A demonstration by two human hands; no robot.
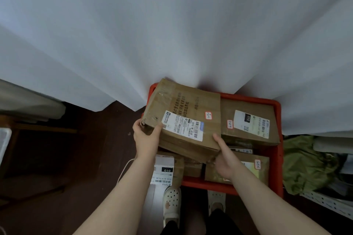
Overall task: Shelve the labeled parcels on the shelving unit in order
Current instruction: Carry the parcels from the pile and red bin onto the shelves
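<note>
A flat brown cardboard parcel [183, 112] with a white shipping label and a small red-edged tag is held tilted above a red crate [278, 150]. My left hand [146, 135] grips its near left corner, thumb on top. My right hand [225, 158] grips its near right corner from below, thumb on top. Several more labeled parcels lie in the crate: one at the back right [248, 122] and one at the front right [261, 170]. Another parcel [166, 170] with a white label sits at the crate's near left, under the held one.
A white curtain [172, 30] hangs right behind the crate. Dark floor [86, 158] lies to the left. A green cloth [303, 166] and a perforated white shelf rail [324, 203] are at the right. My feet in white clogs [172, 206] stand just before the crate.
</note>
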